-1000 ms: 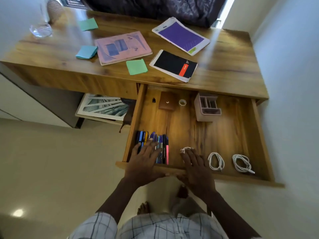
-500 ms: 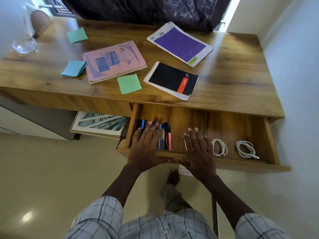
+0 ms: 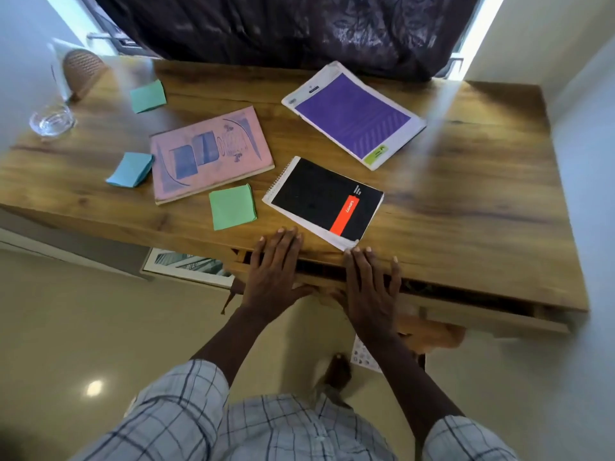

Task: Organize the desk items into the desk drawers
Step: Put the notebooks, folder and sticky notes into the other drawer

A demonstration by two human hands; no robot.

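The desk drawer [image 3: 482, 319] is pushed almost fully in, only a narrow dark gap showing under the desktop; its contents are hidden. My left hand [image 3: 274, 269] and my right hand [image 3: 369, 287] lie flat on the drawer's front edge, fingers spread and reaching onto the desk edge. On the wooden desk [image 3: 466, 194] lie a black spiral notepad [image 3: 319, 197], a pink notebook [image 3: 208, 154], a purple-covered notebook [image 3: 354, 116], two green sticky-note pads [image 3: 233, 206] [image 3: 148, 95] and a blue pad [image 3: 130, 169].
A glass bowl [image 3: 51, 121] and a woven object [image 3: 83, 71] sit at the desk's far left. A dark curtain [image 3: 283, 28] hangs behind. A framed picture [image 3: 186, 266] leans under the desk. A white wall runs close on the right.
Both hands pushed the drawer inward; the pens, cables and organiser seen inside earlier are now hidden. My view tilted up toward the desktop.
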